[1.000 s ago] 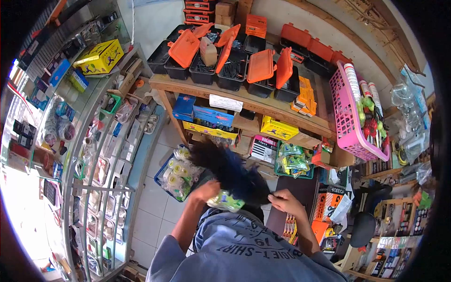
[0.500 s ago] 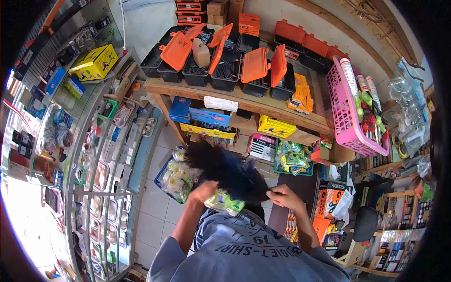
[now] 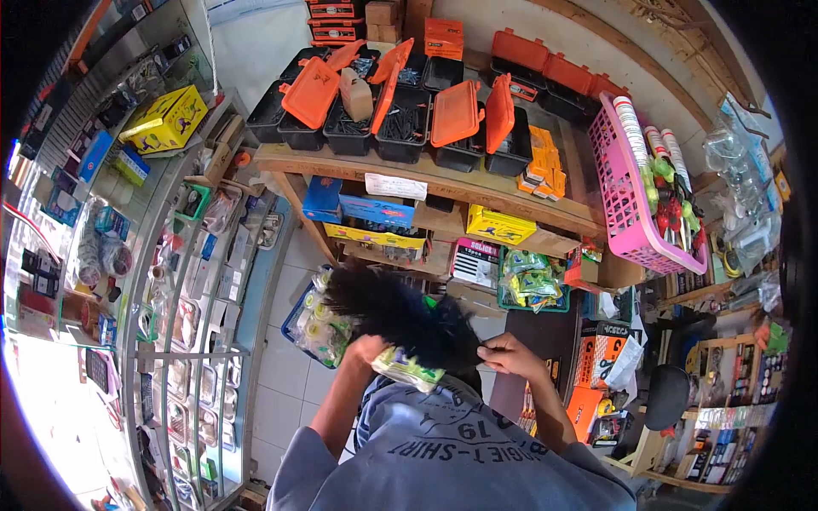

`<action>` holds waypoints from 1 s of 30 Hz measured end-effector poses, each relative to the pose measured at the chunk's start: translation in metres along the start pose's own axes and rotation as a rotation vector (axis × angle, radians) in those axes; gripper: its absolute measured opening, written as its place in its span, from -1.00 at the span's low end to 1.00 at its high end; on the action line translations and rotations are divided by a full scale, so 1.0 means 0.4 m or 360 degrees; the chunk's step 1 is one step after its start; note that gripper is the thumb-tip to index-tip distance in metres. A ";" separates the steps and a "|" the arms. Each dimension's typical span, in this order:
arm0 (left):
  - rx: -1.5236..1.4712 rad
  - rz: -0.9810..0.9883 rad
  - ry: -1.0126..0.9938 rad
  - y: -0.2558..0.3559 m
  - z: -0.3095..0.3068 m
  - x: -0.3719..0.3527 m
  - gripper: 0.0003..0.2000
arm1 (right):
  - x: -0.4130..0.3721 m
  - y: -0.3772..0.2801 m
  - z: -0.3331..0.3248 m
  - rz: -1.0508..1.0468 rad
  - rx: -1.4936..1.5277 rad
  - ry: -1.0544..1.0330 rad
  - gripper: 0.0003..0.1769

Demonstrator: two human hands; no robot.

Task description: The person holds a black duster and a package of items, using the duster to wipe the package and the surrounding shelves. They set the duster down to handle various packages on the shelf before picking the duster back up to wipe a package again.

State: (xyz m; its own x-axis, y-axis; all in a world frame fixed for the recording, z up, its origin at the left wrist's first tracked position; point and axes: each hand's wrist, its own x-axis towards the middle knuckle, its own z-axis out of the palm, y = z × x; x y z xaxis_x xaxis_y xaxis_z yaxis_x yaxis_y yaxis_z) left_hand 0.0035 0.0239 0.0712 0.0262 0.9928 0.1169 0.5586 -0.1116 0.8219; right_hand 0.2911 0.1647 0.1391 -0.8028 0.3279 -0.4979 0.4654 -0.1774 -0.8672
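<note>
A black feather duster [image 3: 400, 315] spans the space in front of my chest, its feathers fluffy and partly blurred. My right hand [image 3: 504, 353] is closed on the right end of the duster. On the other side, my left hand [image 3: 366, 351] is closed on a green and white packet [image 3: 407, 368], which lies just under the feathers. The duster hides part of the packet and some of the left fingers. Behind my left hand, a blue basket [image 3: 298, 341] of clear packages with yellow-green parts stands on the floor.
A wooden shelf [image 3: 511, 198] ahead carries black bins with orange lids [image 3: 456, 115] and a pink basket [image 3: 626, 217]. Glass display shelves [image 3: 192, 353] run along the left. At the right are a dark stool [image 3: 666, 399] and a rack [image 3: 711, 426] of small goods.
The duster's feathers have spread and shifted slightly, covering more in front of me. My right hand has moved a little to the left, and the view has shifted slightly.
</note>
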 end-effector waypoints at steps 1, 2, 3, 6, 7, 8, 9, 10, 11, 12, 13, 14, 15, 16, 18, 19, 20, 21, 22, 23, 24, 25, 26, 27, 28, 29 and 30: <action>-0.0365 0.0120 0.0175 -0.042 0.051 0.000 -0.69 | 0.009 -0.012 0.009 -0.0026 -0.0020 0.0041 -0.50; -0.0736 0.0241 0.0343 -0.055 0.075 0.009 -0.69 | 0.012 -0.022 0.015 -0.0049 -0.0038 0.0089 -0.50; -0.0907 -0.0044 0.0146 -0.087 0.068 0.015 -0.69 | 0.012 -0.030 0.020 -0.0048 -0.0031 0.0111 -0.50; -0.2449 -0.0567 0.0203 -0.074 0.035 0.034 -0.69 | -0.003 -0.043 0.027 0.0005 0.0093 0.0211 -0.50; -0.2641 -0.0443 0.0079 -0.109 0.024 0.022 -0.70 | -0.013 -0.042 0.020 0.0051 0.0102 0.0215 -0.50; -0.2640 -0.0441 0.0085 -0.105 -0.011 0.016 -0.70 | -0.020 -0.039 0.014 0.0097 0.0108 0.0214 -0.51; -0.2730 -0.0447 -0.0036 -0.100 -0.047 0.012 -0.71 | -0.025 -0.034 0.008 0.0096 0.0103 0.0208 -0.51; -0.2818 -0.0453 -0.0159 -0.094 -0.067 0.010 -0.71 | -0.028 -0.026 0.003 0.0065 0.0064 0.0208 -0.51; -0.2746 -0.0742 0.0073 -0.104 -0.044 0.009 -0.70 | -0.030 -0.020 0.002 0.0037 0.0027 0.0208 -0.51; -0.2749 -0.0749 0.0075 -0.102 -0.014 0.007 -0.70 | -0.026 -0.018 0.005 0.0043 0.0031 0.0205 -0.51; -0.1691 -0.0506 0.0128 -0.094 0.019 0.007 -0.69 | -0.019 -0.020 0.008 0.0018 0.0026 0.0192 -0.50; -0.0634 -0.0250 0.0161 -0.095 0.047 0.004 -0.67 | -0.010 -0.024 0.012 -0.0008 0.0020 0.0180 -0.50; -0.0636 -0.0249 0.0157 -0.152 0.082 -0.016 -0.67 | 0.002 -0.029 0.019 -0.0007 0.0022 0.0183 -0.50; -0.1080 -0.0350 0.0130 -0.198 0.135 -0.021 -0.67 | 0.016 -0.038 0.026 -0.0030 -0.0050 0.0239 -0.49; -0.1959 -0.0542 0.0052 -0.290 0.213 0.042 -0.66 | 0.028 -0.053 0.025 -0.0064 -0.0123 0.0310 -0.48; -0.2394 -0.0643 0.0002 -0.337 0.251 0.051 -0.66 | 0.029 -0.060 0.025 -0.0066 -0.0118 0.0328 -0.48; -0.2830 -0.0748 -0.0049 -0.391 0.281 0.043 -0.65 | 0.029 -0.064 0.025 -0.0067 -0.0114 0.0343 -0.47; -0.2784 -0.0573 0.0177 -0.179 0.089 0.038 -0.60 | 0.024 -0.059 0.027 -0.0069 -0.0113 0.0344 -0.47; -0.2785 -0.0570 0.0187 -0.152 0.031 0.048 -0.60 | 0.014 -0.049 0.028 -0.0026 -0.0118 0.0343 -0.47; -0.2816 -0.0481 0.0393 -0.143 -0.008 0.052 -0.55 | 0.006 -0.040 0.031 0.0017 -0.0129 0.0335 -0.48; -0.2838 -0.0386 0.0602 -0.135 -0.043 0.057 -0.51 | 0.004 -0.022 0.037 0.0014 -0.0143 0.0318 -0.48; -0.2839 -0.0376 0.0625 -0.122 -0.080 0.063 -0.51 | 0.002 0.006 0.047 -0.0011 -0.0122 0.0327 -0.49; -0.2827 -0.0321 0.0823 -0.108 -0.113 0.067 -0.47 | -0.002 0.026 0.058 -0.0033 -0.0101 0.0335 -0.49; -0.2807 -0.0269 0.1018 -0.097 -0.134 0.067 -0.44 | -0.004 0.038 0.073 -0.0018 -0.0079 0.0346 -0.49; -0.2804 -0.0268 0.1036 -0.084 -0.144 0.067 -0.44 | -0.004 0.053 0.089 -0.0017 -0.0083 0.0331 -0.49; -0.2752 -0.0236 0.1151 -0.071 -0.149 0.071 -0.43 | 0.001 0.071 0.103 0.0007 -0.0044 0.0360 -0.50; -0.2697 -0.0202 0.1259 -0.065 -0.153 0.073 -0.43 | 0.007 0.079 0.115 0.0028 -0.0005 0.0393 -0.51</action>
State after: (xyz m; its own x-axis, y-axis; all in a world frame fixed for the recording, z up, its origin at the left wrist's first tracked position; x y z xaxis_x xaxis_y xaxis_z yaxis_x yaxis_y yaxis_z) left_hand -0.0608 0.0533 0.0875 -0.5609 0.8056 -0.1911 -0.7951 -0.4598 0.3955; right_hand 0.2863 0.1176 0.1098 -0.6796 0.5417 -0.4948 0.4796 -0.1823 -0.8583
